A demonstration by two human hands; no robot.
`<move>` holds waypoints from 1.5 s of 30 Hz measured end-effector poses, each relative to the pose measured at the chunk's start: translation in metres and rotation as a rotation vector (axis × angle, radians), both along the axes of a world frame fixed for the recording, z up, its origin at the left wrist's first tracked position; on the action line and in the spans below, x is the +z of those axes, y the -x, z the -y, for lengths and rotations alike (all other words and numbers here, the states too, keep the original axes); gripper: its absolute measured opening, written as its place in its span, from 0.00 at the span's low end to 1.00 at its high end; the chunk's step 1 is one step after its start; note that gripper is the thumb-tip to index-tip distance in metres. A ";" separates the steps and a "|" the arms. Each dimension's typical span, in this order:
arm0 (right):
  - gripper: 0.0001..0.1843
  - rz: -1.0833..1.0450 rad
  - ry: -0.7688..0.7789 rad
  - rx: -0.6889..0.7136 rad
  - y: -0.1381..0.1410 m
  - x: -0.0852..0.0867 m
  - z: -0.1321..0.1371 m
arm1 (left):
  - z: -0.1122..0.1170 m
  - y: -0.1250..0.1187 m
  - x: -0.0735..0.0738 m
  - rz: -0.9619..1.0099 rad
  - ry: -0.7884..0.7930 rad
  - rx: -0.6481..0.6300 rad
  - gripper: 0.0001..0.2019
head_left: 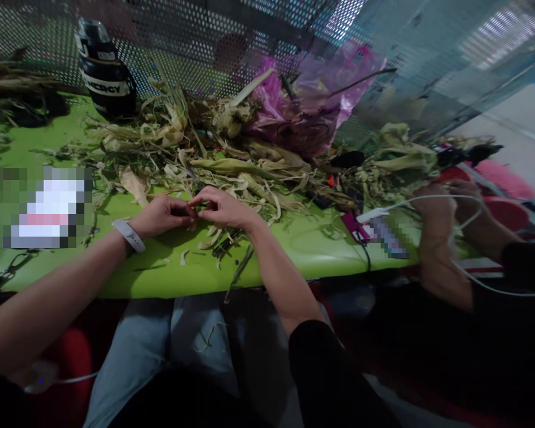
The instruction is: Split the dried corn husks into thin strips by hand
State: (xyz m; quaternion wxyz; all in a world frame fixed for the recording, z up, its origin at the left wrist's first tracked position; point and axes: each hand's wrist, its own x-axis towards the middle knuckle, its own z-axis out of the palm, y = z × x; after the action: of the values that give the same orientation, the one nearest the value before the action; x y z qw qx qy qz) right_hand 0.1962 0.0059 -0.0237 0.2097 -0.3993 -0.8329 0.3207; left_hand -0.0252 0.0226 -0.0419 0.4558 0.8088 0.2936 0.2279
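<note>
My left hand point(160, 215) and my right hand point(225, 208) meet fingertip to fingertip over the green table point(169, 270). Both are closed in a pinch on a thin strip of dried husk point(195, 209) held between them. A white band point(129, 235) circles my left wrist. Loose husk scraps point(214, 241) lie on the table right under my hands. A wide heap of dried corn husks point(232, 160) spreads just beyond my fingers.
A black bottle point(104, 71) stands at the back left against a perforated metal screen point(182, 35). A pink plastic bag point(312, 101) sits behind the heap. Another person's hands point(450, 208) work at the right, with a white cable point(428, 199) there.
</note>
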 end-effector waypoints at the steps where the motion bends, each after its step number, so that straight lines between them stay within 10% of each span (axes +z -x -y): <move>1: 0.15 0.002 -0.003 0.007 0.000 -0.001 -0.001 | 0.000 0.000 0.000 0.013 0.000 0.002 0.12; 26: 0.09 0.015 0.168 0.066 0.004 0.013 0.012 | -0.001 0.000 0.004 0.098 0.430 0.163 0.12; 45: 0.15 -0.089 0.184 -0.097 0.016 0.000 0.009 | -0.004 0.010 0.011 -0.008 0.151 0.036 0.10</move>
State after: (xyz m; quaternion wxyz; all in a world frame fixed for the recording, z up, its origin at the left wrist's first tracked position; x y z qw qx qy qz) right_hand 0.1802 -0.0026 -0.0238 0.2241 -0.4419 -0.7696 0.4029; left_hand -0.0350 0.0265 -0.0309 0.5103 0.7675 0.3261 0.2101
